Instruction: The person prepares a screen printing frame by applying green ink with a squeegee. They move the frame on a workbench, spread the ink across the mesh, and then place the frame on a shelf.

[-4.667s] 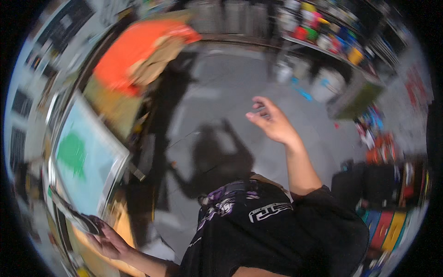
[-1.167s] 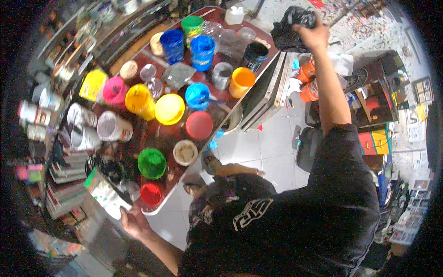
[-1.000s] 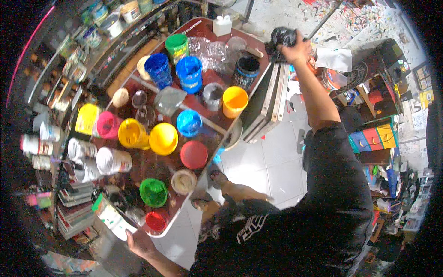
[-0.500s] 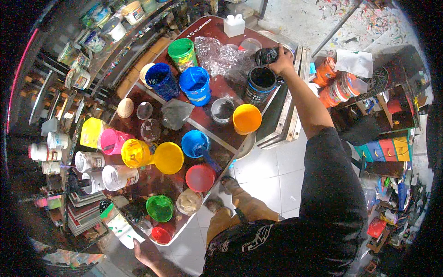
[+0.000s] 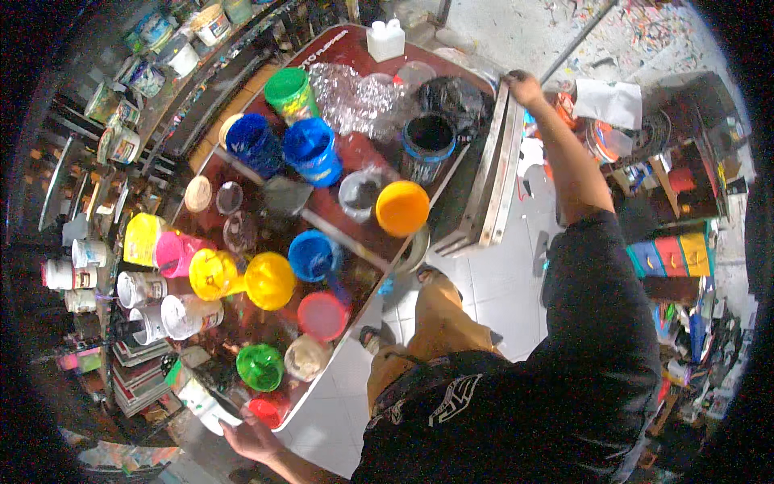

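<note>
My right hand (image 5: pixel 526 89) is curled at the far end of a pale-edged frame (image 5: pixel 497 173), one of several leaning at the table's right side. Left of it, a crumpled black plastic bag (image 5: pixel 451 103) lies behind a black paint bucket (image 5: pixel 429 141). At the table's near left corner, my left hand (image 5: pixel 248 434) grips the white end of a paint-smeared white piece with a green edge (image 5: pixel 197 397); its exact kind is unclear. Close by that hand are a small red tub (image 5: pixel 265 412) and a green paint tub (image 5: pixel 260 368).
The dark red table (image 5: pixel 355 153) carries blue buckets (image 5: pixel 312 153), an orange tub (image 5: pixel 402 208), yellow tubs (image 5: pixel 270 281) and clear plastic film (image 5: pixel 343 93). A shelf (image 5: pixel 205 73) with paint pots runs along the left. Coloured drawers (image 5: pixel 671 256) stand at right.
My right hand has left the black plastic bag and moved right to the frame's end. The bag now lies spread behind the black bucket. My left hand still holds the white piece.
</note>
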A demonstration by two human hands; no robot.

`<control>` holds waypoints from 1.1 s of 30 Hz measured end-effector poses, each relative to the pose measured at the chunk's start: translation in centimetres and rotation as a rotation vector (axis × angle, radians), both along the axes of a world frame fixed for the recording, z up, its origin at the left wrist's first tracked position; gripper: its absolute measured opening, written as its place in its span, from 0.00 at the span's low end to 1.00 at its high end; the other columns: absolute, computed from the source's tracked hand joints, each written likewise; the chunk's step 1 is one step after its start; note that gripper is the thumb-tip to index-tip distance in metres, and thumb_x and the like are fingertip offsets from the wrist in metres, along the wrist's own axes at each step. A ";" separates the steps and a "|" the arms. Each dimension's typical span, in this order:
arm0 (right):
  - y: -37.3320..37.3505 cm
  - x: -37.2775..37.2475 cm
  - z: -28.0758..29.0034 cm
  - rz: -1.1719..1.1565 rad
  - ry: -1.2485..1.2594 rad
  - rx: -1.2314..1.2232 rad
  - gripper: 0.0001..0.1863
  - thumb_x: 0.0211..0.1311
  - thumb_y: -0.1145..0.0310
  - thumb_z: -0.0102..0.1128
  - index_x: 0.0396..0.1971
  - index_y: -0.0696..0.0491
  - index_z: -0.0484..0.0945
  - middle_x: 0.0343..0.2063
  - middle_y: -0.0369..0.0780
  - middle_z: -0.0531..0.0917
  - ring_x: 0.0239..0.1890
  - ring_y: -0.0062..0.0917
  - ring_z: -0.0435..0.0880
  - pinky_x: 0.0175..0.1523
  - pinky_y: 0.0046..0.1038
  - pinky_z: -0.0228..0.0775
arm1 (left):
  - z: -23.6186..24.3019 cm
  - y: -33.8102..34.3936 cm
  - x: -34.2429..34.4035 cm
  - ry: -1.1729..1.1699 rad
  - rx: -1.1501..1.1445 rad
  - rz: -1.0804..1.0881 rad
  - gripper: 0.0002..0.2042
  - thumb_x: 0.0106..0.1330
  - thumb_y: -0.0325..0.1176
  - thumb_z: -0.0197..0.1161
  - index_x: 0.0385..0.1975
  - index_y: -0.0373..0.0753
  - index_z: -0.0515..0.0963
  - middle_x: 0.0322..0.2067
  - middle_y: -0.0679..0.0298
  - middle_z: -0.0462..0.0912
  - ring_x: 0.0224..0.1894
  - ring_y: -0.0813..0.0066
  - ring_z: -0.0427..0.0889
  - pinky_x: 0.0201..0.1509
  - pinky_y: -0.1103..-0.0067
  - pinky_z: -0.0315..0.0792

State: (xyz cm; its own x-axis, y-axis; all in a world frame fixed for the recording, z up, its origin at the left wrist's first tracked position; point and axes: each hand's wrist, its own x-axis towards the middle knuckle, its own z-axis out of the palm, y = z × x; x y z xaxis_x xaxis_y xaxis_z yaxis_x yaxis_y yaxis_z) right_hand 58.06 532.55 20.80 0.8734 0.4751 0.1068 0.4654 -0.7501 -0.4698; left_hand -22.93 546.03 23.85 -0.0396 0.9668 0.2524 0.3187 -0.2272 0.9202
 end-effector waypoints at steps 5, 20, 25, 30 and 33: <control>2.2 15.2 -14.3 0.654 -0.261 -0.263 0.18 0.43 0.60 0.51 0.35 0.52 0.78 0.34 0.49 0.79 0.35 0.40 0.79 0.41 0.37 0.69 | 0.6 -2.5 6.1 -0.075 -0.051 0.189 0.31 0.50 0.21 0.62 0.56 0.32 0.59 0.40 0.53 0.73 0.40 0.67 0.73 0.44 0.73 0.70; 10.1 8.1 -14.3 0.537 0.114 -0.380 0.18 0.50 0.64 0.50 0.41 0.57 0.72 0.37 0.49 0.77 0.38 0.40 0.78 0.42 0.38 0.70 | 3.7 -7.9 18.1 -0.733 -0.264 0.244 0.18 0.61 0.32 0.51 0.48 0.28 0.64 0.44 0.56 0.72 0.45 0.69 0.71 0.47 0.73 0.65; 7.7 8.4 -11.7 0.372 1.035 0.301 0.15 0.58 0.62 0.46 0.38 0.58 0.70 0.26 0.40 0.77 0.24 0.24 0.76 0.26 0.27 0.69 | 5.5 -9.0 18.1 -0.935 -0.277 0.190 0.18 0.61 0.31 0.50 0.49 0.28 0.64 0.47 0.55 0.70 0.48 0.68 0.69 0.51 0.71 0.64; 2.5 5.9 -2.1 0.348 1.665 0.841 0.20 0.61 0.56 0.38 0.42 0.57 0.66 0.22 0.34 0.71 0.17 0.13 0.64 0.16 0.15 0.55 | 4.9 -9.1 16.4 -0.960 -0.252 0.152 0.20 0.60 0.32 0.52 0.50 0.28 0.63 0.48 0.54 0.69 0.49 0.67 0.69 0.51 0.70 0.65; 0.6 2.5 2.7 0.629 1.836 0.934 0.21 0.61 0.55 0.38 0.44 0.57 0.65 0.22 0.34 0.70 0.17 0.13 0.64 0.17 0.14 0.55 | 2.7 -8.0 14.8 -0.844 -0.240 0.075 0.20 0.59 0.32 0.54 0.49 0.30 0.64 0.47 0.56 0.70 0.48 0.64 0.70 0.48 0.68 0.68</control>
State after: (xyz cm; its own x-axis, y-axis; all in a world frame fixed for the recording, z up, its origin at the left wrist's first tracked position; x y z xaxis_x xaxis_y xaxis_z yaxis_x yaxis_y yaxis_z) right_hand 60.52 533.11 23.47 0.0272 0.9899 -0.1394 -0.7941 -0.0633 -0.6044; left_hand -8.11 538.04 26.57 -0.1866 0.9774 -0.0995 -0.4826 -0.0029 0.8758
